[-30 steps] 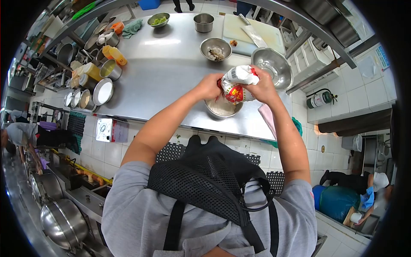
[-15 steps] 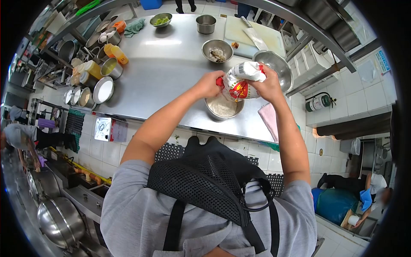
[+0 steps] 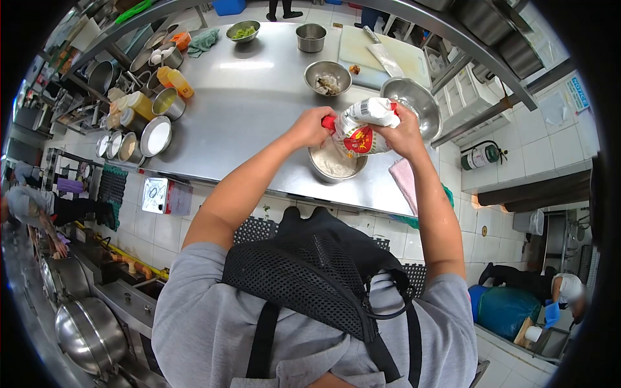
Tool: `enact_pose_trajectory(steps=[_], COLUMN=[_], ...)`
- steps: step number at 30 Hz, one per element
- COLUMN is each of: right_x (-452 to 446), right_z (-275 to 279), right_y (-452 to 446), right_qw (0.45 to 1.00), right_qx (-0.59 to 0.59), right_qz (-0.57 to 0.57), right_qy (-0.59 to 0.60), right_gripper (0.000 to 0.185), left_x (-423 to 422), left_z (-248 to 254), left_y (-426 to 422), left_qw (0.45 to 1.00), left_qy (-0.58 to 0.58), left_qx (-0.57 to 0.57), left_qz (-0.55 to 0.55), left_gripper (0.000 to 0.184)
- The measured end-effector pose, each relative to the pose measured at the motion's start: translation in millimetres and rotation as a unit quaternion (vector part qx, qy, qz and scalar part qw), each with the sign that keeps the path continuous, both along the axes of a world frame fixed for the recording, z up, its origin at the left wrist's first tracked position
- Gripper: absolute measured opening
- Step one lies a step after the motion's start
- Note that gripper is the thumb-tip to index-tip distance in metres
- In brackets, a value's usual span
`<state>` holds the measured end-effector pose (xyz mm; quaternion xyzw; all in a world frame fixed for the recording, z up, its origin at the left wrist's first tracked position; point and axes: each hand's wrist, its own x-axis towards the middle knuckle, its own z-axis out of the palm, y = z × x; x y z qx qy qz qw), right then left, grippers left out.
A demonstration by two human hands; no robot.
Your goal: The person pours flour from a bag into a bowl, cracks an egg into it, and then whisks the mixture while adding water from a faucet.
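While the left hand [image 3: 310, 129] grips a red corner, beyond and left of the powder bowl [image 3: 332, 181] on the bench [image 3: 226, 116], the white bag [image 3: 348, 121] slumps over that bowl's far side, right between both hands. Long axis? Too crumpled to call! Barcode up top, red-and-yellow emblem below, brand lettering unreadable. Beyond and right of the bowl, the right hand [image 3: 403, 133] clutches the bag's other side; neither hand is clearly nearer. Far right of the bowl, a wall sign [image 3: 577, 92] reads "NOTICE".

A steel table [image 3: 226, 123] with metal bowls [image 3: 328, 78], a cutting board [image 3: 362, 52] and a pink cloth [image 3: 405, 183].
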<state>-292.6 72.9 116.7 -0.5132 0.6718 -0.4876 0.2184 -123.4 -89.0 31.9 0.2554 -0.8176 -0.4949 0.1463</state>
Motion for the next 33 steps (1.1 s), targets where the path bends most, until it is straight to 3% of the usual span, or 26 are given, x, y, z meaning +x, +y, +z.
enact_pose_trajectory(steps=[3, 6, 8, 12, 14, 17, 20, 26, 28, 30, 33], right_x=[-5.1, -16.8, -24.0, -42.3, -46.9, -47.2, -39.8, -25.3, -20.8, -13.9, -4.4], right_z=[-2.3, -8.9, -12.5, -36.1, -53.2, -79.6, -102.0, -160.5, -169.0, -174.0, -175.7], right_y=[2.2, 6.4, 11.4, 26.2, 37.4, 52.2, 65.2, 76.2, 80.3, 81.5, 80.1], right_qw=[1.0, 0.999, 0.999, 0.992, 0.958, 0.928, 0.873, 0.758, 0.756, 0.703, 0.679], right_qx=[-0.017, -0.028, -0.033, -0.065, -0.102, -0.146, -0.163, -0.211, -0.207, -0.202, -0.199], right_qz=[-0.003, -0.023, -0.033, -0.08, -0.123, -0.136, -0.173, -0.135, -0.124, -0.119, -0.118], right_qy=[0.005, -0.005, -0.012, -0.069, -0.236, -0.315, -0.425, -0.602, -0.609, -0.672, -0.697], right_gripper=[0.037, 0.037, 0.036, 0.037, 0.04, 0.038, 0.042, 0.044, 0.044, 0.043, 0.042], left_x=[-1.0, -1.8, -8.0, -18.0, -23.7, -34.0, -46.3, -65.5, -70.8, -76.3, -83.0], left_z=[1.3, 16.4, 8.2, 21.9, 26.4, 29.1, 24.6, 40.6, 41.9, 42.5, 43.0], left_y=[-0.6, 2.6, -1.6, 1.9, 5.7, 11.4, 12.3, 19.4, 19.4, 19.0, 19.9], left_qw=[1.0, 0.998, 0.998, 0.999, 0.998, 0.997, 0.996, 0.992, 0.991, 0.99, 0.986], left_qy=[0.02, -0.021, 0.055, 0.041, 0.048, 0.021, 0.047, 0.006, 0.013, 0.021, 0.008], left_qx=[-0.014, 0.064, -0.014, -0.028, -0.031, 0.051, 0.019, 0.054, 0.055, 0.053, 0.056], left_qz=[-0.006, 0.001, -0.015, -0.016, -0.026, -0.05, -0.078, -0.112, -0.123, -0.132, -0.159], left_gripper=[0.032, 0.03, 0.031, 0.032, 0.034, 0.033, 0.033, 0.033, 0.034, 0.034, 0.036])
